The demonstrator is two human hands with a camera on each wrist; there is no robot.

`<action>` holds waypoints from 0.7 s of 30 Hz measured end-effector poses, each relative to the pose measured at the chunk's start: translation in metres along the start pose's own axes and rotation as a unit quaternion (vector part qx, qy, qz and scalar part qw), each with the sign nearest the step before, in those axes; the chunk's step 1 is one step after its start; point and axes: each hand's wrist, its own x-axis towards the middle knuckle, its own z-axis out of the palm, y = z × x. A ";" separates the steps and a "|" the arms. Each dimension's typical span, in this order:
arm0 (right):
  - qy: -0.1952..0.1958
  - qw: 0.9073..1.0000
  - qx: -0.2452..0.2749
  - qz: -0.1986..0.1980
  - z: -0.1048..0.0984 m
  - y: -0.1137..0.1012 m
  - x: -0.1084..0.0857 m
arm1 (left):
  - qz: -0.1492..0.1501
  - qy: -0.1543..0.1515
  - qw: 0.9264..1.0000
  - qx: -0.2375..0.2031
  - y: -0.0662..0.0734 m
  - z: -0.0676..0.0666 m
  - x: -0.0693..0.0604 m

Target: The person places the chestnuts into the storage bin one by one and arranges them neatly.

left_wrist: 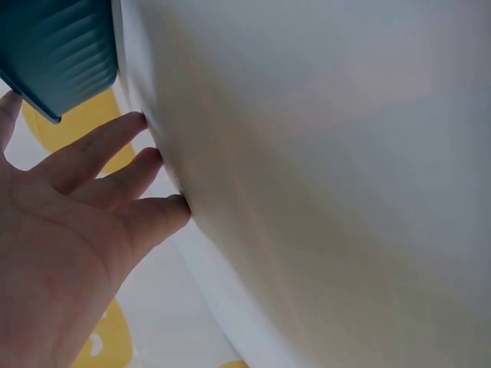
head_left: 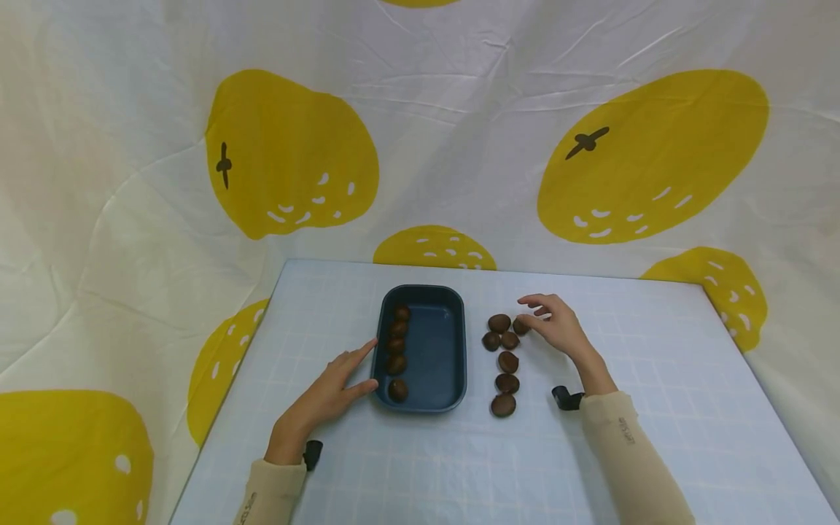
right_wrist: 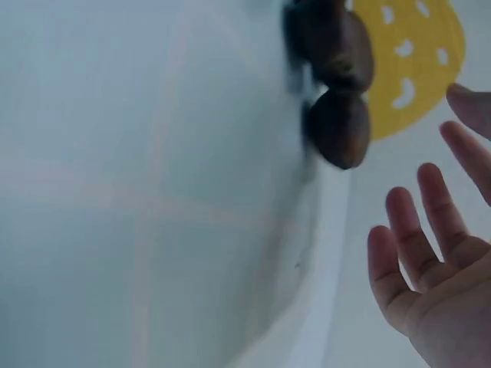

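I judge the step in hand to be a reach: the right hand, thumb and fingers apart, is at a loose brown nut right of the frame's centre. The next move likely calls for a pinch. The left hand, fingers spread, steadies the blue tray at centre; five nuts line its left side. I can't read the sleeve lettering reliably.

Beside the left hand, the tray looks like smooth plastic with a soft sheen. Near the right hand, the chestnuts look smooth and faintly glossy; beyond both hands hangs creased, shiny sheeting.
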 end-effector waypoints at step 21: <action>-0.057 0.996 -0.066 0.008 0.007 0.036 -0.001 | 0.007 -0.001 1.000 -0.005 0.002 -0.003 -0.001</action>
